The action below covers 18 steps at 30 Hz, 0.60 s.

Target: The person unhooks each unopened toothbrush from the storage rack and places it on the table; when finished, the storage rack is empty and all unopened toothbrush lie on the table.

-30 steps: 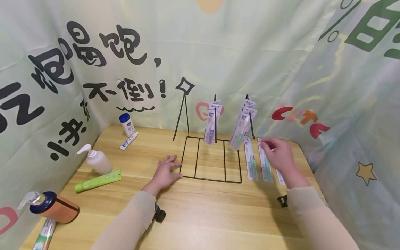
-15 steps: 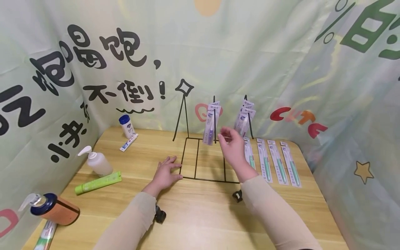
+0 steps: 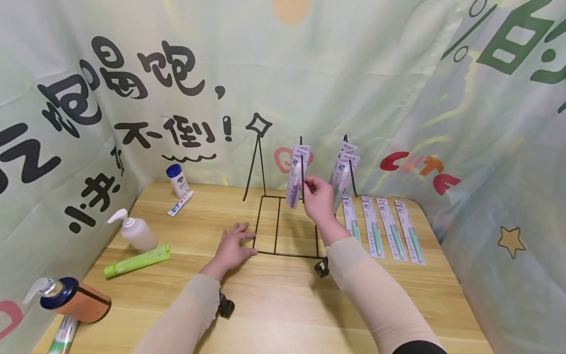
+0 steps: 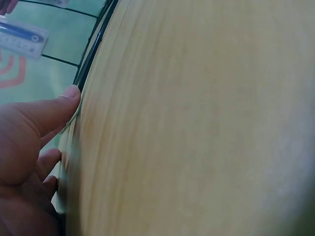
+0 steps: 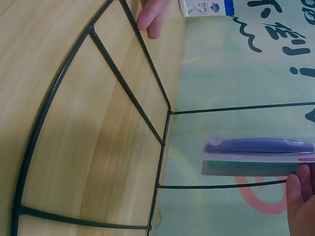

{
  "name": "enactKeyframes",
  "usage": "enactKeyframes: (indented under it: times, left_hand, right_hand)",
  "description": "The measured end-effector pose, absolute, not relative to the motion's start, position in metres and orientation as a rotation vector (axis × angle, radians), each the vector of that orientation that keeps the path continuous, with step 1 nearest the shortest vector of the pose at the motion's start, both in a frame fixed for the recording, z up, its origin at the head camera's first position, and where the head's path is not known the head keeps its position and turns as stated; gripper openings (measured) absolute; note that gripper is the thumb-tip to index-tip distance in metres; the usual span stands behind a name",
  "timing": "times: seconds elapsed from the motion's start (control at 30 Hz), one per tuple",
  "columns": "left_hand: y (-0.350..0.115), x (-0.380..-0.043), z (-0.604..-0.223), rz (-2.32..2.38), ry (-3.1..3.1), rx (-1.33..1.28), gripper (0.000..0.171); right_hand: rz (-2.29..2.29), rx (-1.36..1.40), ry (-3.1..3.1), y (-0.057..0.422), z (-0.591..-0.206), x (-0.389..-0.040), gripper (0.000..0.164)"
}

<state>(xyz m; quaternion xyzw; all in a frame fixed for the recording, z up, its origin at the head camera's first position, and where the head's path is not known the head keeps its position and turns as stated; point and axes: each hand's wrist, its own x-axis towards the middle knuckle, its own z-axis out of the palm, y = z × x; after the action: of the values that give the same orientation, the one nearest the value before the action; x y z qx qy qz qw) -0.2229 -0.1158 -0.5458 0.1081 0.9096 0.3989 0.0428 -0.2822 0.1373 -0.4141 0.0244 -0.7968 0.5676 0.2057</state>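
Observation:
A black wire rack [image 3: 274, 253] stands on the table. Packaged toothbrushes hang from it: a purple one [image 3: 294, 184] in the middle and several green ones [image 3: 341, 177] to its right. My right hand [image 3: 319, 199] is at the right edge of the purple toothbrush's package, fingers bent and fingertips touching the hanging packages. Whether they pinch one is hidden. In the right wrist view, the purple toothbrush [image 5: 258, 146] lies in front of another package. My left hand [image 3: 234, 248] rests spread on the table, its thumb and fingertips at the rack's left bar.
Several green packaged toothbrushes [image 3: 373, 228] lie in a row at the right. On the left are a blue-capped bottle [image 3: 178, 182], a small tube [image 3: 180, 203], a white pump bottle [image 3: 139, 233], a green tube [image 3: 137, 262], an orange pump bottle [image 3: 81, 300] and another tube [image 3: 64, 337].
My right hand has moved left from the toothbrushes on the table to the purple one on the rack, which now hangs turned slightly. My left hand has stayed at the rack.

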Motion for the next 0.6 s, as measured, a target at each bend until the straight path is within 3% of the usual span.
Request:
enactKeyframes:
  times: [0.6]
  left_hand:
    - [-0.116, -0.222, -0.547, 1.216, 2.792, 0.351, 0.05]
  right_hand:
    - [1.427, 0.209, -2.215, 0.167, -0.418, -0.238, 0.01]
